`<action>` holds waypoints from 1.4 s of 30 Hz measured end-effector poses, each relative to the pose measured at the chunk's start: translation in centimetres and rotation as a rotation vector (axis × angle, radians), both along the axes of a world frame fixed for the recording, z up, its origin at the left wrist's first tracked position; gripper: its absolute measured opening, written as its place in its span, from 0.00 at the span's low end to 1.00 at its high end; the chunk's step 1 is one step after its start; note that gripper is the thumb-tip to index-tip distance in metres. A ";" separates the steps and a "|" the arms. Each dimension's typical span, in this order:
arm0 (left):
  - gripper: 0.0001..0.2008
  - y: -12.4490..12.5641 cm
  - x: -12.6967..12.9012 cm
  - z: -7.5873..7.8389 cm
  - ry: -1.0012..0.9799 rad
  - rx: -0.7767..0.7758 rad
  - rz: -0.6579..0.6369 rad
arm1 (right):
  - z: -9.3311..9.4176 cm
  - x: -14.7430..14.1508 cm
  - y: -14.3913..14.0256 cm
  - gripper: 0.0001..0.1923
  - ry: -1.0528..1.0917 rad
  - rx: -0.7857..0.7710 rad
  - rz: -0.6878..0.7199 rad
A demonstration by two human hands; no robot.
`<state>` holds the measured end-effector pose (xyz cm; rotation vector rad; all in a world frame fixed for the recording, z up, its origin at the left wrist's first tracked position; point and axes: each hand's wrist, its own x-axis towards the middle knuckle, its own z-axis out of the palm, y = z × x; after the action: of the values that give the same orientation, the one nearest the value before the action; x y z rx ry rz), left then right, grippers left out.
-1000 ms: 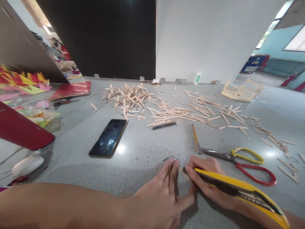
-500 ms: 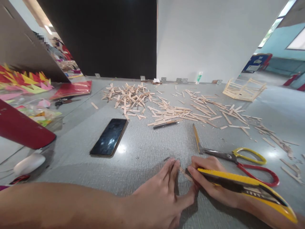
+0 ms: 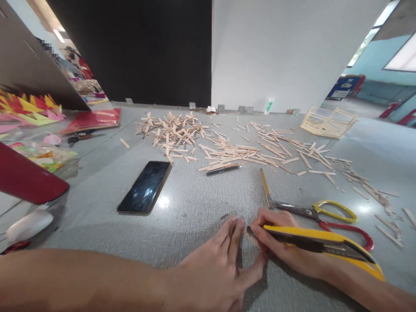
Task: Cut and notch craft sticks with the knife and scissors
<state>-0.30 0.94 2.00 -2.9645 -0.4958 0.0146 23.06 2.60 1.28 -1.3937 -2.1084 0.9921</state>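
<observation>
Glossy yellow plastic knife [image 3: 312,237], pale matt wooden sticks [image 3: 227,152], glassy phone [image 3: 144,187].

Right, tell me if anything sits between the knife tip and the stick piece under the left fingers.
Nothing visible does: the yellow utility knife in the right hand meets the small stick piece beside the left hand.

Bare floor between phone [image 3: 144,187] and scissors [image 3: 325,216]; sticks [image 3: 227,151] clutter beyond.
</observation>
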 end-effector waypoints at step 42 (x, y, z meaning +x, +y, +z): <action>0.20 0.3 -0.3 -1.7 -0.099 0.164 0.100 | -0.5 0.4 -0.7 0.19 0.025 0.193 -0.005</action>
<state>-0.56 1.22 0.34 -2.7875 -0.6252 -0.1560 23.42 1.88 0.73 -1.2843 -2.1178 0.7766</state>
